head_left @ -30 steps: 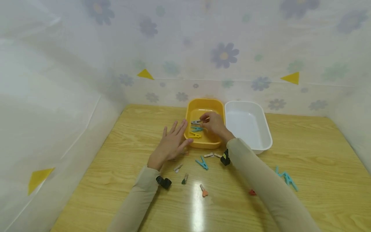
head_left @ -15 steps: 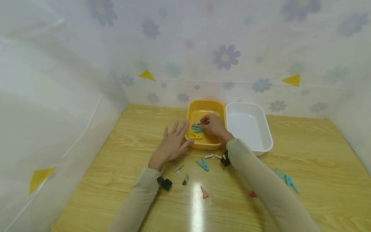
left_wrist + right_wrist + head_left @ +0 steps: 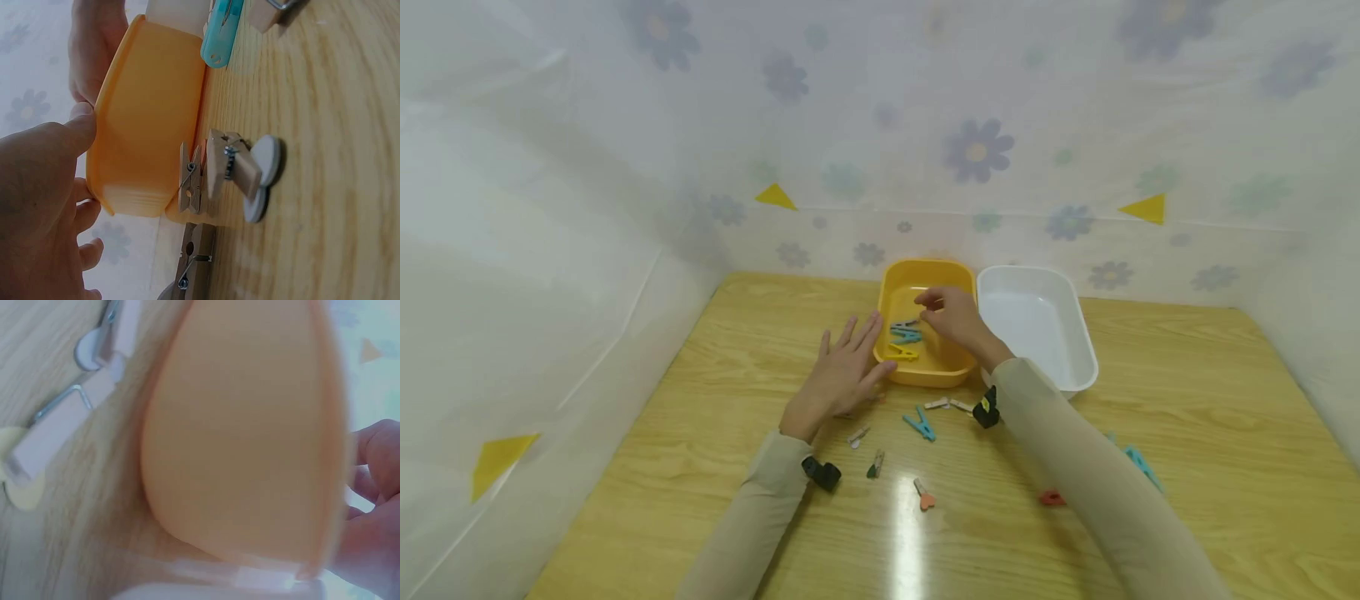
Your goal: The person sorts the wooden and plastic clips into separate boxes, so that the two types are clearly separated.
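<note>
Two arms in tan sleeves [image 3: 752, 517] reach across a wooden table [image 3: 1217, 400] scattered with clips. Nearest lies a heart clip [image 3: 925, 498], its orange end toward the viewer, with a red clip [image 3: 1052, 497] farther right, just beside the right sleeve. A green clip [image 3: 876, 464] rests beyond the heart clip, and a turquoise clip [image 3: 1142, 467] at far right is partly hidden by that sleeve. Each wrist carries a black camera [image 3: 822, 475].

Farther in, a wooden clip [image 3: 858, 434] lies near the left wrist, and a blue clip [image 3: 920, 424] sits before the yellow tub [image 3: 928, 379] with its legs spread. Two pale clips [image 3: 937, 404] lie between it and the right wrist. The left-wrist view shows more wooden pegs [image 3: 190, 181] beside the tub's wall.

The left hand [image 3: 837, 379], fingers straight and fanned, touches the tub's left side, its thumb at the rim. Inside, from near to far, lie a yellow clip [image 3: 903, 353], a light-blue clip [image 3: 906, 337] and a grey clip [image 3: 904, 323]. The right hand [image 3: 957, 319] hangs over the tub just beside the grey clip, fingers loosely bent, thumb and forefinger apart, gripping nothing visible.

A white tub [image 3: 1078, 333] stands just right, before a flowered wall [image 3: 880, 158] marked with yellow triangles [image 3: 777, 197].
</note>
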The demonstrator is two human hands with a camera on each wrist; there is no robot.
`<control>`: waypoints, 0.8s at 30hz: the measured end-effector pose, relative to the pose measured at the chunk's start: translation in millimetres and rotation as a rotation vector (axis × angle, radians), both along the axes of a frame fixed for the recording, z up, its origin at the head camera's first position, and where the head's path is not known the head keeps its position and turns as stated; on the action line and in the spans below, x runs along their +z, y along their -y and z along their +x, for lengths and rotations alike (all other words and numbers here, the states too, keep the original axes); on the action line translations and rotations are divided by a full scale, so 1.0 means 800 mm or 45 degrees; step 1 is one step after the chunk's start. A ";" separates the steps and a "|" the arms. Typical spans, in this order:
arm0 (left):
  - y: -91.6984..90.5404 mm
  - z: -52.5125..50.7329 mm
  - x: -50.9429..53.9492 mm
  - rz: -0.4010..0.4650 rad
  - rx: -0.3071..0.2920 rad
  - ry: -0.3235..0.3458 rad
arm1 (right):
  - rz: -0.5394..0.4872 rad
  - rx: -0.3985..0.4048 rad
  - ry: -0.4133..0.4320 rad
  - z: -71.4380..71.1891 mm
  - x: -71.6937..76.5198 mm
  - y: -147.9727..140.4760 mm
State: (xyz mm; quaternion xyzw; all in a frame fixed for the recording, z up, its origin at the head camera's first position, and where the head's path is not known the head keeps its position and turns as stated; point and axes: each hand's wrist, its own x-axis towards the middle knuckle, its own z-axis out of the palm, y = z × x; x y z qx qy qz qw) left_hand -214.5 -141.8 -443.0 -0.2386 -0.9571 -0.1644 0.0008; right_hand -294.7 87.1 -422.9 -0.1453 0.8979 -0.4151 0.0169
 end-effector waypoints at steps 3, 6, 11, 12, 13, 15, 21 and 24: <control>0.002 -0.001 0.000 0.013 0.005 -0.001 | -0.032 0.010 -0.045 0.008 0.008 -0.005; 0.004 -0.002 0.001 0.020 0.011 0.008 | -0.074 0.023 -0.075 0.018 0.016 -0.010; 0.007 -0.002 0.002 0.018 0.016 0.018 | -0.112 0.047 -0.109 0.040 0.029 -0.019; 0.008 -0.002 0.003 0.013 0.017 0.021 | -0.126 0.057 -0.116 0.044 0.031 -0.020; 0.009 -0.002 0.004 0.016 0.016 0.023 | -0.140 0.066 -0.123 0.049 0.034 -0.022; 0.010 -0.002 0.004 0.011 0.016 0.020 | -0.170 0.080 -0.136 0.058 0.037 -0.025; 0.015 -0.002 0.004 -0.023 0.016 0.019 | -0.245 0.115 -0.158 0.084 0.038 -0.035; 0.016 -0.003 0.003 -0.028 0.017 0.014 | -0.265 0.119 -0.153 0.097 0.036 -0.036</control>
